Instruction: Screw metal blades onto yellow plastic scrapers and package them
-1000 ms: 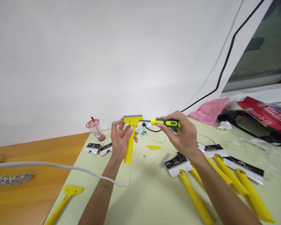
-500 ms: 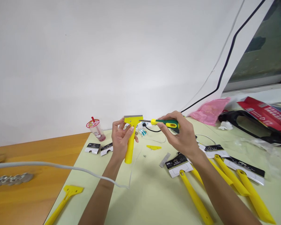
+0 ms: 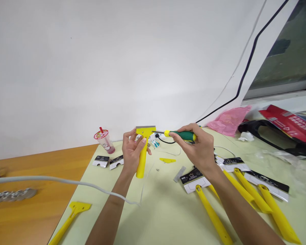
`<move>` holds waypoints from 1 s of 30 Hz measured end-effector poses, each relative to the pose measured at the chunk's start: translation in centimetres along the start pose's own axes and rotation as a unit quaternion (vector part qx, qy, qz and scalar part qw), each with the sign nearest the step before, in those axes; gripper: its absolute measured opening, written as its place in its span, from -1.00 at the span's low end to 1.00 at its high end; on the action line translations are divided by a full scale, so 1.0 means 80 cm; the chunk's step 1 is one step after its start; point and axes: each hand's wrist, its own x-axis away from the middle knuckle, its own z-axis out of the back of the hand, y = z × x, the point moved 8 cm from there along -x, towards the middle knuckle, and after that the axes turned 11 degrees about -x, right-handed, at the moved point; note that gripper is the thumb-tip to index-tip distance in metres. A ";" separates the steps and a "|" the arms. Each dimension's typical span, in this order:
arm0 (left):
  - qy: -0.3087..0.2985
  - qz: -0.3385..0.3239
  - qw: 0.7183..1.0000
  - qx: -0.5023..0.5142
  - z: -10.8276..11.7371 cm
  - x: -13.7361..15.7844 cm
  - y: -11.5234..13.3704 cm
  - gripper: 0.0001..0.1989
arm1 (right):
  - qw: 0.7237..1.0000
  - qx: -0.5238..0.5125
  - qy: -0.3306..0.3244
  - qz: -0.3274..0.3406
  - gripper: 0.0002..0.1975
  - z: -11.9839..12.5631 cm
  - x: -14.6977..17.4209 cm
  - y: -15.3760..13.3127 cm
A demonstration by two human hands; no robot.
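Frame centre: yellow scraper (image 3: 141,163) gripped by left hand (image 3: 130,153); screwdriver (image 3: 185,135) gripped by right hand (image 3: 203,146), tip set at the scraper head's right side. Fastening or loosening judged in hand, which cannot be told; steady tip alignment called for.

Your bare left forearm (image 3: 108,211) slants up and rightward to your left hand (image 3: 131,153), raised in a grip, left thumb (image 3: 141,145) laid across the front. Your right forearm (image 3: 234,200) angles up and leftward; your right hand (image 3: 202,148) pinches, right thumb (image 3: 178,139) below; its outer fingers, partly hidden, seem curled in.
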 end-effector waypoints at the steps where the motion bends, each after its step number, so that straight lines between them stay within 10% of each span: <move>1: 0.001 0.000 1.000 -0.002 0.000 0.000 -0.001 -0.50 | 1.000 -0.008 0.001 -0.026 -0.75 0.001 0.001 0.003; 10: 0.007 -0.024 1.000 -0.015 -0.001 0.002 0.002 -0.54 | 0.986 -0.065 0.014 -0.152 -0.57 0.001 0.005 0.026; 15: 0.009 -0.016 1.000 -0.004 0.007 -0.004 -0.001 -0.53 | 0.993 0.015 -0.106 -0.054 -0.60 -0.013 0.001 0.020; 20: -0.032 0.035 0.999 -0.008 0.006 -0.008 -0.017 -0.52 | 0.941 0.195 -0.277 0.022 -0.70 -0.027 0.012 0.010; 30: -0.032 0.077 0.996 -0.029 -0.011 0.000 -0.029 -0.49 | 0.889 0.338 -0.288 0.111 -0.71 -0.022 0.020 -0.009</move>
